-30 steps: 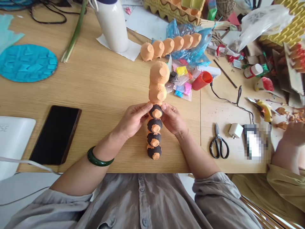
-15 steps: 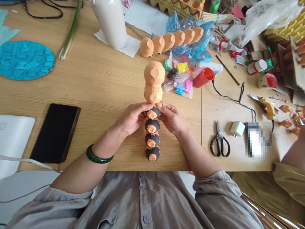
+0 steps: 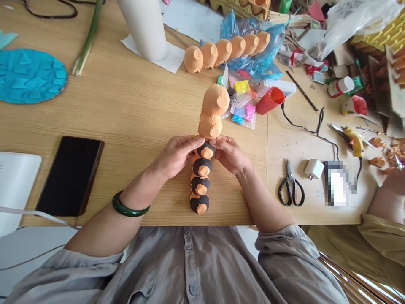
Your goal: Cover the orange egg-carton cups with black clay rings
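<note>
Hands, qty 2, bare: L hand [image 3: 174,157] & R hand [image 3: 233,154], one each side of bumpy strip [image 3: 206,152]. Both pinched nearly closed on it, thumbs on top, other fingers curled round edges; fingertips underneath hidden, can't tell exact hold there. Green bangle [image 3: 131,211] worn L side.

Bumpy strip, qty 1: ctr of scene, over near part of table [image 3: 126,114], running near to far. 6 bumps in view: 2 far ones plain orange, 4 near ones dark w/ orange tips. Grip at join btwn plain & dark. Near end touching table or not: can't tell.

Step in hand (judged): strip held two-handed, poss. for looking over or slight bending; which, unclear. Next move (judged) calls for light, even pinch both sides, as join looks narrow & might crease or tear; dark coat, if wet, would want thumbs clear.

Also present:
- Far ctr: 2nd strip [image 3: 223,51], all orange, 6 bumps, R part overlapping blue bag [image 3: 268,63] in view; white bottle [image 3: 144,29] on paper [image 3: 172,59], to its L.
- R of ctr: coloured packets [image 3: 241,87]; red cup [image 3: 270,101] just beside.
- Near R: scissors [image 3: 291,185], plug [image 3: 314,169]; yellow-handled tool [image 3: 354,141] farther R.
- L: black phone [image 3: 71,175], near; blue oval pc. [image 3: 33,76], far.
- R edge: co-worker's hand [image 3: 394,185], part cut off, hold unclear.
</note>
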`<state>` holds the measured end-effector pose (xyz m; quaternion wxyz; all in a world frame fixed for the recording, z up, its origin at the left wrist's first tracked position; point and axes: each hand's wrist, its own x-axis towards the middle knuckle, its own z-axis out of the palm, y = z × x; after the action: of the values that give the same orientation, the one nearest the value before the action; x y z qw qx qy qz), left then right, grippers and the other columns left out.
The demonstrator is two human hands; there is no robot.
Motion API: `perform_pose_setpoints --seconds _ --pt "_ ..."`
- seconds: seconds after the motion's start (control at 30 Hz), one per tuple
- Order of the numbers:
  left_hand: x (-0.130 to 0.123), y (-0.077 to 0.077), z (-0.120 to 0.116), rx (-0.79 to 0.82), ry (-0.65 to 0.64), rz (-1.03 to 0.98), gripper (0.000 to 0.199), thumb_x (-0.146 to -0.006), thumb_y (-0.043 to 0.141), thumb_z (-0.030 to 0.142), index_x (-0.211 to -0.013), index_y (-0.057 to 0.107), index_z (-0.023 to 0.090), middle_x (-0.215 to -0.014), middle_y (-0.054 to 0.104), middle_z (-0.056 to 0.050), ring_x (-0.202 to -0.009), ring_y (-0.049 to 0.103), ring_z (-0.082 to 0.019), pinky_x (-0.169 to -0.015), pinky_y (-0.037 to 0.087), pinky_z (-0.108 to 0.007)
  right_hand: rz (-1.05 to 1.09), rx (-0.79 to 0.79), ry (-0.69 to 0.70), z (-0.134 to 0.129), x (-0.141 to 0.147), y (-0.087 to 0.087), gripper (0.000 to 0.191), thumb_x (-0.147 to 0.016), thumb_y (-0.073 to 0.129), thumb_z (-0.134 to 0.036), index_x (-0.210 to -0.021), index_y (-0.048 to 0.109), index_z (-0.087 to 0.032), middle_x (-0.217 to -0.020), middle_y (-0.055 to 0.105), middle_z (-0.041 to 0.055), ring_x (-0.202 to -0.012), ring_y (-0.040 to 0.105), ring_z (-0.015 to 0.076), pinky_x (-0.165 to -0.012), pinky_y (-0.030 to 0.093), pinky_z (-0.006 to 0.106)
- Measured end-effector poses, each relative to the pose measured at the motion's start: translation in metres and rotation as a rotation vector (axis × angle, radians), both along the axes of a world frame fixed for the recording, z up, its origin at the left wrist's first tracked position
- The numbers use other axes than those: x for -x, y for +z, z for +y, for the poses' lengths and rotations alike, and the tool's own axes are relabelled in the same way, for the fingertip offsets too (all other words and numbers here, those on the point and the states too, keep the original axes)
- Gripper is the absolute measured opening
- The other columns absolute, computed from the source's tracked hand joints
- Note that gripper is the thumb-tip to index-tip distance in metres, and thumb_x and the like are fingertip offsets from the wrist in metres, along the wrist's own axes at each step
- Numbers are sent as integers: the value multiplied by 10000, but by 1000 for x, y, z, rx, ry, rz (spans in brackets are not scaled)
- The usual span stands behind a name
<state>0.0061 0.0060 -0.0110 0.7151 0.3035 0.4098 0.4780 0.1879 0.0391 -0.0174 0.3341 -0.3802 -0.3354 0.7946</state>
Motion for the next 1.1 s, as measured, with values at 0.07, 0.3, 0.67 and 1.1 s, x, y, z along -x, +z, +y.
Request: perform_pose_setpoints --seconds 0.07,0.3,0.67,1.1 --pt "0 -1 1 -10 -4 1 504 -717 1028 603 -704 809 150 -726 751 -59 -663 639 -168 -642 512 -299 26 -2 11 1 -1 -3 476 -662 1060 -522 -839 765 -194 -784 726 -24 -732 663 131 -747 617 282" --pt "-2 -5 3 56 35 -69 423 -745 1025 538 -743 820 168 -749 746 -33 -683 638 -165 -645 523 -296 46 -10 -1 4 -2 -10 507 -660 1069 -580 -824 776 -200 -791 742 -21 -732 686 129 -742 635 265" --pt "10 -12 9 247 -59 -177 352 -763 1028 488 -816 839 195 -793 794 -54 -681 696 -197 -633 577 -311 71 9 2 -3 5 -11 504 -736 1008 -649 -896 795 -222 -829 768 -10 -781 689 150 -771 636 269" --pt "12 -15 13 352 -92 -252 494 -866 926 671 -819 783 201 -668 754 -41 -535 687 -187 -522 582 -313 111 -70 53 -2 3 -11 552 -649 1103 -546 -899 749 -206 -821 745 -35 -752 694 108 -734 629 226"
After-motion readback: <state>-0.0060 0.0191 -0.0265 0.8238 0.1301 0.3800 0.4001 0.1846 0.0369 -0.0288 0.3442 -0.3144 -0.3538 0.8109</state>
